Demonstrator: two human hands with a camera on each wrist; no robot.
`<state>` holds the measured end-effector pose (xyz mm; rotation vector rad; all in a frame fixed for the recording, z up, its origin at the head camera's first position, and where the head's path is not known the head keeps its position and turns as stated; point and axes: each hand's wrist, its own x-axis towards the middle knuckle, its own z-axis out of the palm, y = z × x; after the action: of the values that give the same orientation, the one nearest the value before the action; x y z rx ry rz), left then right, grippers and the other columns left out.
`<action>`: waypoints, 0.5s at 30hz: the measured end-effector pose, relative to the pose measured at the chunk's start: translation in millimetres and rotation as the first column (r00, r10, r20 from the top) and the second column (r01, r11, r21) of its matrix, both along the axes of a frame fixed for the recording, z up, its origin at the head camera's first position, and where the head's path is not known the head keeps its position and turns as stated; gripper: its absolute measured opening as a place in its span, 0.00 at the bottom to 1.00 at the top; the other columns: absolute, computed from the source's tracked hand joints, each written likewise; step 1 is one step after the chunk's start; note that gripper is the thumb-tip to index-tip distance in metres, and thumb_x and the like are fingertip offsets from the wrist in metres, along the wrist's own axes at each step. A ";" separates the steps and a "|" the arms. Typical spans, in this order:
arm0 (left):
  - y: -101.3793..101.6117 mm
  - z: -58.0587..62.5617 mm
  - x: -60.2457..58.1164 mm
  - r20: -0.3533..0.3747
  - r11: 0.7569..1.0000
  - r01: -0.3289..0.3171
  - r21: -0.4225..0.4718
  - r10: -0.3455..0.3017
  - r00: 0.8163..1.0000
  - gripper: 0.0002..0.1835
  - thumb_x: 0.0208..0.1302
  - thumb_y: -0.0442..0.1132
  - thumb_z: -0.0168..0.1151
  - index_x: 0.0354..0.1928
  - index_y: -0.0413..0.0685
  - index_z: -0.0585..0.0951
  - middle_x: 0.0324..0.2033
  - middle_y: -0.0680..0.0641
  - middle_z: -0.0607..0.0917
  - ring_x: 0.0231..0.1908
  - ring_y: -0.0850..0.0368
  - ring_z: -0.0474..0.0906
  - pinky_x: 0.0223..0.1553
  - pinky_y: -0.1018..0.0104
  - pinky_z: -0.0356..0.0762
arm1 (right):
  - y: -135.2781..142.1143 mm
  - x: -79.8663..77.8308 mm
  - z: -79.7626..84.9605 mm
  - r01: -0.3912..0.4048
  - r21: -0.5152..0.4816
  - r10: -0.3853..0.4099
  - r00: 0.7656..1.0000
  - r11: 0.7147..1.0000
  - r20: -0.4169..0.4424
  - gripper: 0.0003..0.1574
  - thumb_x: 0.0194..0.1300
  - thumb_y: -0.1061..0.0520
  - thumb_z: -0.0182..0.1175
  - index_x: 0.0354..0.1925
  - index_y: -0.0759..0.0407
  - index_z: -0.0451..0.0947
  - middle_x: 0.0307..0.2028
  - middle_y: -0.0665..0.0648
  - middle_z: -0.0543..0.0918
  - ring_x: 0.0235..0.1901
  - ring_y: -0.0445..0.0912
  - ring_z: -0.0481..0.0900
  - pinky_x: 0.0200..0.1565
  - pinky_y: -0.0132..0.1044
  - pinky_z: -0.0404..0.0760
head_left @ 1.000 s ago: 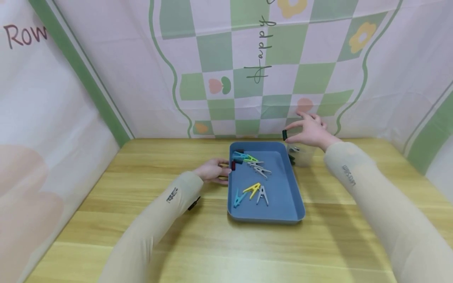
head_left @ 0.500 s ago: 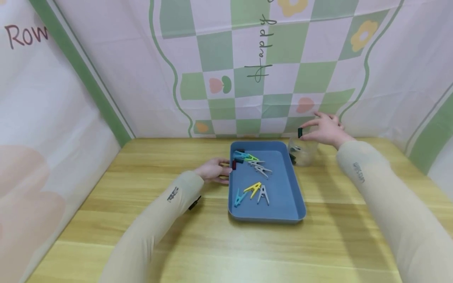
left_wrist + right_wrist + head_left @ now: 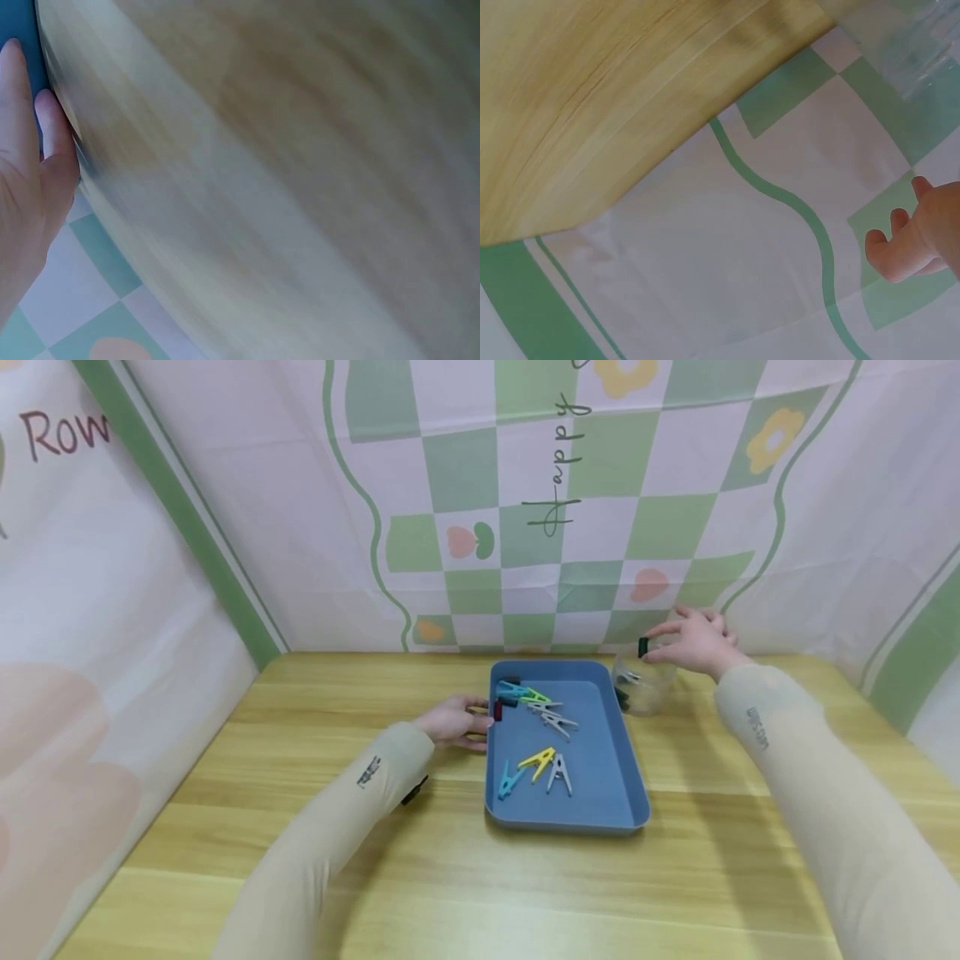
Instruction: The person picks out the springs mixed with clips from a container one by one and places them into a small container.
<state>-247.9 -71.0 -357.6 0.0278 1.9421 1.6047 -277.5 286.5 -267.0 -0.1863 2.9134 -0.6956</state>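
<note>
My right hand point(image 3: 701, 643) pinches a small dark green piece point(image 3: 643, 647) between thumb and forefinger. It is held over a clear tub point(image 3: 652, 693), which has a grey clip and something dark green inside. In the right wrist view the other fingers show at the right edge, the held piece hidden. My left hand point(image 3: 453, 721) rests its fingers against the left side of a blue tray point(image 3: 592, 768). In the tray lie a yellow clothespin point(image 3: 537, 762), a grey clothespin point(image 3: 558, 772), a blue clothespin point(image 3: 510, 779) and several more clips near the far left corner.
Small dark red point(image 3: 498, 710) and black pieces point(image 3: 512, 680) lie by the tray's left wall. The wooden table point(image 3: 360, 877) ends at a patterned cloth point(image 3: 525, 543) behind. Another cloth hangs at the left.
My right hand has moved right with the dark green piece, from the tray's far right corner to over the tub, and lowered slightly. My left hand stays at the tray.
</note>
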 end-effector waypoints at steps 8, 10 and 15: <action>0.2 1.4 1.3 -0.004 1.000 0.012 -0.007 -0.012 1.000 0.30 0.70 0.31 0.50 0.71 0.38 0.55 0.64 0.34 0.67 0.58 0.43 0.72 0.52 0.54 0.80 | 1.9 0.1 -6.3 0.007 -0.015 -0.006 1.000 1.000 0.004 0.37 0.60 0.44 0.62 0.60 0.65 0.70 0.71 0.74 0.35 0.66 0.74 0.23 0.57 0.75 0.33; 0.0 1.5 1.4 -0.006 1.000 0.016 -0.007 -0.016 1.000 0.30 0.70 0.31 0.50 0.71 0.38 0.54 0.64 0.33 0.66 0.58 0.43 0.72 0.52 0.54 0.80 | 2.6 -0.1 -7.7 0.009 -0.019 -0.009 1.000 1.000 0.001 0.37 0.60 0.44 0.62 0.59 0.65 0.70 0.71 0.73 0.35 0.65 0.75 0.23 0.57 0.75 0.32; -0.3 2.3 1.5 -0.009 1.000 0.019 -0.006 -0.019 1.000 0.30 0.71 0.31 0.50 0.71 0.38 0.54 0.64 0.33 0.66 0.58 0.42 0.72 0.53 0.54 0.79 | 2.9 -1.0 -11.3 0.015 -0.023 -0.015 1.000 1.000 -0.012 0.35 0.60 0.45 0.62 0.58 0.66 0.71 0.71 0.73 0.35 0.64 0.78 0.22 0.57 0.76 0.31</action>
<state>-246.4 -71.3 -355.3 0.0511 1.9474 1.5893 -278.4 289.4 -278.2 -0.1716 2.9220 -0.7328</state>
